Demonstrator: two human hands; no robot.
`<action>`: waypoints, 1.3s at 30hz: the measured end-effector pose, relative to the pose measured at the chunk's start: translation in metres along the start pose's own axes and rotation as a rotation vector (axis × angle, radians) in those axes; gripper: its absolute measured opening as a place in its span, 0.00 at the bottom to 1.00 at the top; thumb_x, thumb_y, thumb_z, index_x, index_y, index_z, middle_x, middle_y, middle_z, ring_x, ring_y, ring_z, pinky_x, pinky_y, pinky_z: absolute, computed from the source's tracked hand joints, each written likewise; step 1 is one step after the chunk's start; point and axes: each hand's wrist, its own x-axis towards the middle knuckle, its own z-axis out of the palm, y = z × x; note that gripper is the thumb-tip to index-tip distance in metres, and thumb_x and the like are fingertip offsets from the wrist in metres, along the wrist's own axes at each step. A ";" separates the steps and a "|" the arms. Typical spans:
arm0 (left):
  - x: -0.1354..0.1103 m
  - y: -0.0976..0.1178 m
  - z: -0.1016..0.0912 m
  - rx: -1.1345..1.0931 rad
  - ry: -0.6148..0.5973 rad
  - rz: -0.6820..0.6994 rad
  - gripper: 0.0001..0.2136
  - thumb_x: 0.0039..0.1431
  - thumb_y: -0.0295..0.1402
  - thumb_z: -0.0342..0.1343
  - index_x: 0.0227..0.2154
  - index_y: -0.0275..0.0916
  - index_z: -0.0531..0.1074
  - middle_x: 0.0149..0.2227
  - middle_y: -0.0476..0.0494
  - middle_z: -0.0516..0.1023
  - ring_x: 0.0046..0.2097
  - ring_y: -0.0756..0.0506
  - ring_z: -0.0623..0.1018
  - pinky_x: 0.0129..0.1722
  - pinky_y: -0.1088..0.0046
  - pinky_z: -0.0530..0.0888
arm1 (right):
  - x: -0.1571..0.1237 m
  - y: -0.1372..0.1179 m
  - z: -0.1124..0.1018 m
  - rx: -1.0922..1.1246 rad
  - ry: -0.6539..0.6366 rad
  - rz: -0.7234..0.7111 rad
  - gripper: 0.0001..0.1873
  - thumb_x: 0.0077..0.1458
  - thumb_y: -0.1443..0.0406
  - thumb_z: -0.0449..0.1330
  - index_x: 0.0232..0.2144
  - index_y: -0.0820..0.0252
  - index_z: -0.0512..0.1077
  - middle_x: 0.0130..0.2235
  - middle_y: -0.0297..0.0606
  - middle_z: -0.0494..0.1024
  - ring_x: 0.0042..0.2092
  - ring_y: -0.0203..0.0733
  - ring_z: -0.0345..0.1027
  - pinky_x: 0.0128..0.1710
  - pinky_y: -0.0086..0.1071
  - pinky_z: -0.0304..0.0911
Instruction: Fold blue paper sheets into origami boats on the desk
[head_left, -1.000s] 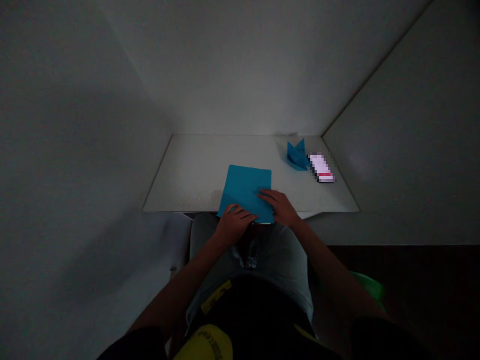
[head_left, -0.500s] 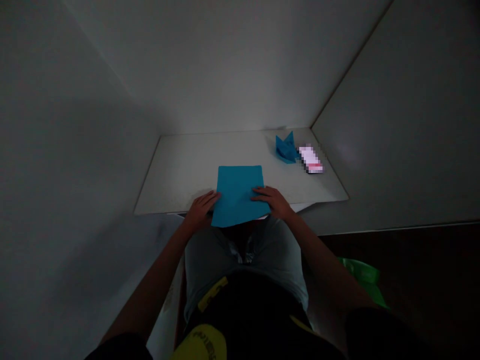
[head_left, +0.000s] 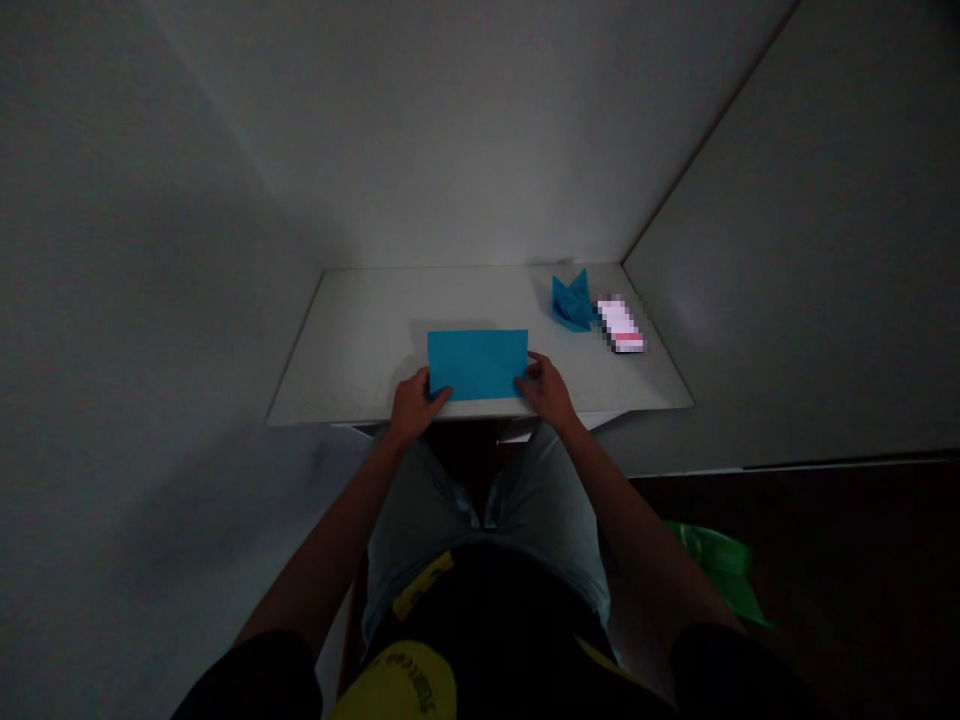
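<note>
A blue sheet of paper is held up just above the front part of the white table, showing as a wide rectangle. My left hand grips its lower left corner, thumb on the near face and fingers behind. At the right edge, my right hand pinches the paper between thumb and fingers. The fingertips behind the sheet are hidden. A shadow of the paper falls on the table beyond it.
On the white table, a folded blue paper shape stands at the back right, beside a phone with a blurred screen. Walls close in at the back and both sides. A green plastic object is at the lower right.
Half a second ago the paper lay as a taller sheet overhanging the front edge, with both hands flat on it. Now it looks shorter, sits farther back, and both hands grip its sides.
</note>
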 end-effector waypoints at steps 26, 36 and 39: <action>0.029 0.019 0.021 0.542 -0.255 0.213 0.34 0.76 0.50 0.48 0.77 0.38 0.58 0.79 0.35 0.55 0.80 0.35 0.53 0.79 0.50 0.50 | 0.033 -0.014 0.002 -0.553 -0.253 -0.205 0.30 0.76 0.56 0.50 0.75 0.58 0.62 0.75 0.47 0.64 0.76 0.56 0.58 0.76 0.60 0.51; 0.023 0.021 0.016 0.472 -0.191 0.313 0.24 0.75 0.47 0.52 0.69 0.48 0.71 0.72 0.38 0.69 0.75 0.33 0.64 0.73 0.46 0.59 | -0.023 -0.025 -0.009 -0.446 -0.344 -0.410 0.40 0.68 0.44 0.62 0.74 0.55 0.65 0.74 0.47 0.66 0.73 0.58 0.61 0.74 0.53 0.53; 0.024 0.019 0.017 0.436 -0.221 0.338 0.22 0.77 0.44 0.50 0.68 0.50 0.72 0.72 0.41 0.70 0.73 0.35 0.67 0.71 0.48 0.62 | -0.036 -0.025 -0.016 -0.445 -0.346 -0.380 0.36 0.65 0.48 0.66 0.70 0.54 0.70 0.71 0.46 0.71 0.68 0.59 0.66 0.68 0.51 0.57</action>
